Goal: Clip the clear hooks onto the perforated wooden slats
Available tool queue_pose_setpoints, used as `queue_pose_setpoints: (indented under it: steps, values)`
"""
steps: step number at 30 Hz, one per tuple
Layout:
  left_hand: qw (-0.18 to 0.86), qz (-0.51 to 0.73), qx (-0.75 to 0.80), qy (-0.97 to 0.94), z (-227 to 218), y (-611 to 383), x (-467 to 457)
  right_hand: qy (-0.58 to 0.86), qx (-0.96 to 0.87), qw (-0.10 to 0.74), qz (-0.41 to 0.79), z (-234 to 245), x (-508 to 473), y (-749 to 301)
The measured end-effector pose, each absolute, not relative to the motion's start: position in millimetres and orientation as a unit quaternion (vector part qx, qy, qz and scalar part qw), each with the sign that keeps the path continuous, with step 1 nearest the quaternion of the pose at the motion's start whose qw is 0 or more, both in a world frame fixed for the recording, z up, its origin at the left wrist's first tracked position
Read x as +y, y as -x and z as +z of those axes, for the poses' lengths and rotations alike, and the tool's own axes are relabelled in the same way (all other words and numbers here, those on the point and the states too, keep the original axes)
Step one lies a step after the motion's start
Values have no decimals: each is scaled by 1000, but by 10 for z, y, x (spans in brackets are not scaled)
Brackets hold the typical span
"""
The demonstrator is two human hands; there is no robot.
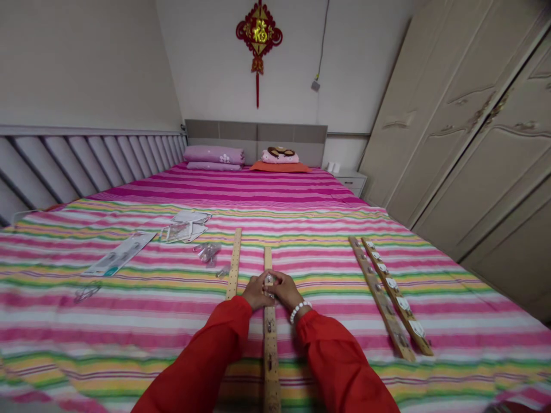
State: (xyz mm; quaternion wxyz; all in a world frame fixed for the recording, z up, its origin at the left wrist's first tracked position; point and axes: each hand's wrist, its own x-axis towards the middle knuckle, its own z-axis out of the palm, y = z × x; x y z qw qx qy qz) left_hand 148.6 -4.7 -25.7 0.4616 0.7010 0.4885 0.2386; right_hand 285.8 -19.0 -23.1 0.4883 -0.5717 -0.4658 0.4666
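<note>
Frame centre: fitting [269,279] on strip [271,344] ringed by left hand [256,291] and right hand [287,291]; either grip's closure can't be told. Strip best kept flat.

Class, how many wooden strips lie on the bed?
4: the central strip; the left strip beside it; and, paired at right, the inner strip and the outer strip. No others show.

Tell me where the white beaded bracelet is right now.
In the head view, the white beaded bracelet is below and right of centre, worn between the right hand and the red sleeve, to the right of the central wooden strip.
</note>
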Motion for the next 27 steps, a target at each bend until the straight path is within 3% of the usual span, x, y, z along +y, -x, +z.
queue_pose_setpoints:
  steps: [13, 27]
  values:
    - [583, 202, 436, -655, -269, -1323, 78, 494, -400, 493, 594, -156, -231, -2990]
    - [608, 221, 430, -629, -231, -1351, 99, 513, -409, 471, 590, -124, -288, -3060]
